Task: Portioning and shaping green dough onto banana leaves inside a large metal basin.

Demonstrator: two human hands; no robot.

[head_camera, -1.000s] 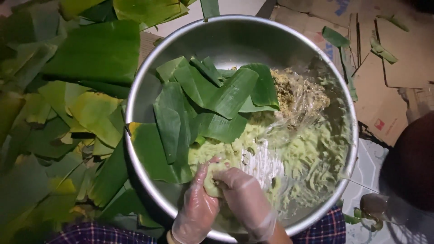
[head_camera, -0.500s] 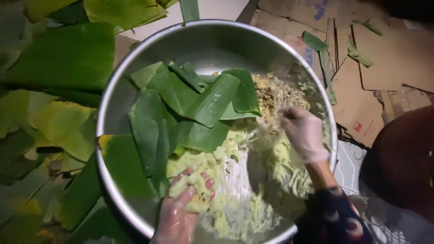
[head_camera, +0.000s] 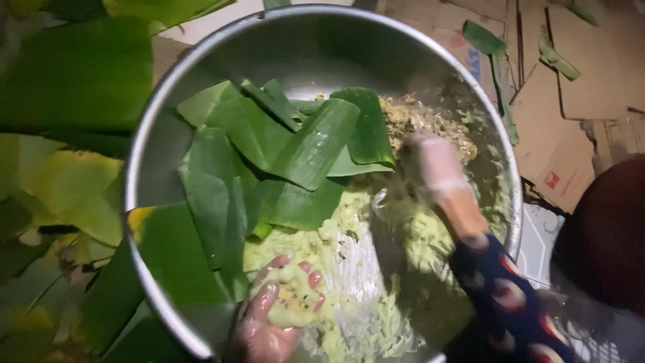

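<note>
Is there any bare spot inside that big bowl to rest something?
Bare metal shows along the far wall of the round steel bowl, above the cut green banana leaves. The near half is crowded with pale green dough and both hands.

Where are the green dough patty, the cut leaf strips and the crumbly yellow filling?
green dough patty (head_camera: 293, 299), head view, its middle, in the left hand's palm.
leaf strips (head_camera: 316, 144), head view, middle of one strip.
yellow filling (head_camera: 403, 115), head view, the heap's top.
</note>
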